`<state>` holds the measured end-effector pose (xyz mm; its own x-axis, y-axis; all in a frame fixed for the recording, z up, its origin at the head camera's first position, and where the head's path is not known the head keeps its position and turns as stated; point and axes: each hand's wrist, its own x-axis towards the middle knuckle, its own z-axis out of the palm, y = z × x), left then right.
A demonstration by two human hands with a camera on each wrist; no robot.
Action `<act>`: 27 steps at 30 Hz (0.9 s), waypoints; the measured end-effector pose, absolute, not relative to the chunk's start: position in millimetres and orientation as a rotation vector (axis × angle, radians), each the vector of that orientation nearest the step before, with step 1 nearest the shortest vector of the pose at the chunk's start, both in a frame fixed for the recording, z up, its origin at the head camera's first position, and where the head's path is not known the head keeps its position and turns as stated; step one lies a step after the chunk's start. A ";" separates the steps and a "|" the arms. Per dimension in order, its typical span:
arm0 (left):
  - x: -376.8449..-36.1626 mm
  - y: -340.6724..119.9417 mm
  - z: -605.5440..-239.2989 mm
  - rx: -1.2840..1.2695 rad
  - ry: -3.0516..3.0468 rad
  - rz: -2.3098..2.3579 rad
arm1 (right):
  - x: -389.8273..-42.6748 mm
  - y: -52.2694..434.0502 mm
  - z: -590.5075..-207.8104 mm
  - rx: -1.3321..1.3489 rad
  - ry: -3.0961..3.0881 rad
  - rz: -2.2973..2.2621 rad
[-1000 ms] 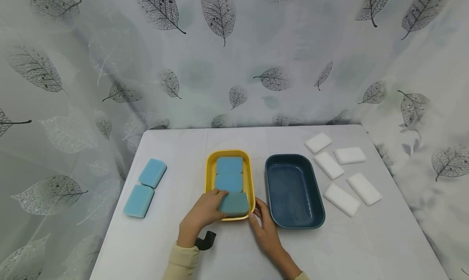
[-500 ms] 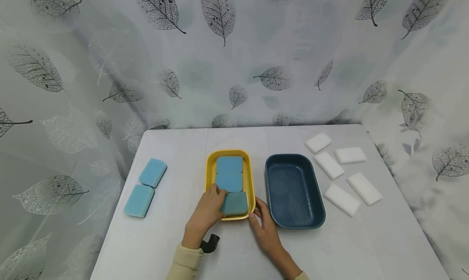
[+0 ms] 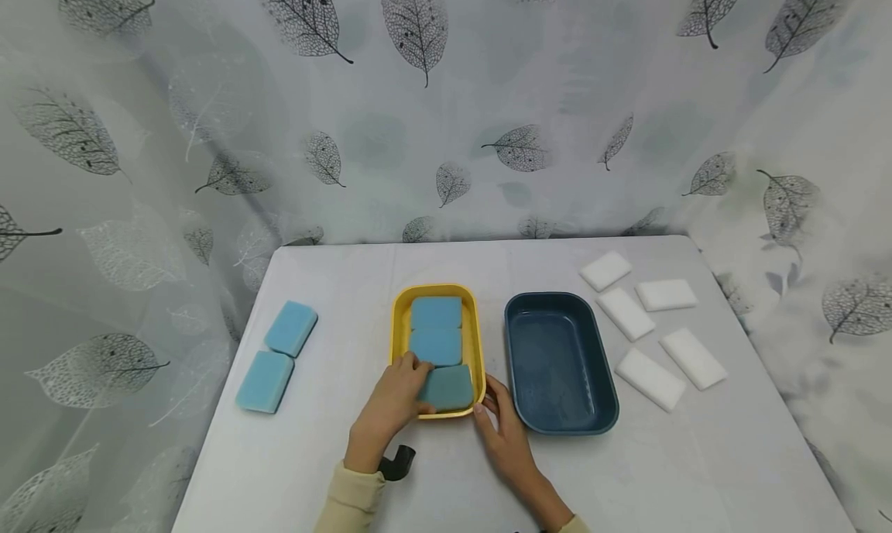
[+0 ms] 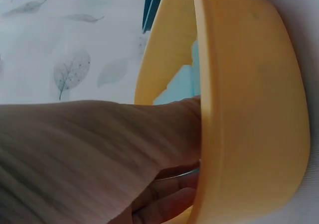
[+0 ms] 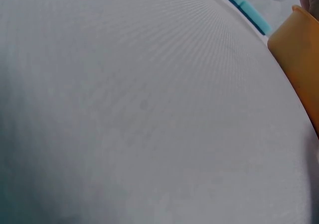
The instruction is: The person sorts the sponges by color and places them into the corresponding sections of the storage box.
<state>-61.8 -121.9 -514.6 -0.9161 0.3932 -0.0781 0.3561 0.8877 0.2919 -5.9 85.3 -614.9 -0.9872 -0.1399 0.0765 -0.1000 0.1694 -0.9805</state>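
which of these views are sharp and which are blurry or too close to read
Head view: evenly lit, sharp, soft shadows; the yellow plastic tray and blue sponges read clearly. Left wrist view: the left hand is a close, blurred mass against the tray's wall. Right wrist view: mostly featureless grey table, out of focus, only a tray corner showing.

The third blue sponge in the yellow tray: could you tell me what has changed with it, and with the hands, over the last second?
The left hand has pushed the third blue sponge lower into the yellow tray, so it lies flatter, and keeps hold of it. The right hand stays at the tray's near right corner. The other sponges, the dark blue tray and the white pads lie as before.
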 end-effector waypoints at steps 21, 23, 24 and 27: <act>-58.4 -124.5 -526.3 0.707 3.051 0.495 | -6.5 86.5 -616.5 -0.243 2.369 -1.995; -58.6 -124.6 -526.5 0.719 3.073 0.483 | -6.3 86.5 -617.6 -0.255 2.376 -1.994; -58.6 -124.6 -526.3 0.723 3.080 0.486 | -6.2 86.4 -617.8 -0.255 2.375 -1.996; -58.5 -124.5 -526.5 0.721 3.095 0.485 | -5.7 86.0 -617.5 -0.263 2.384 -1.996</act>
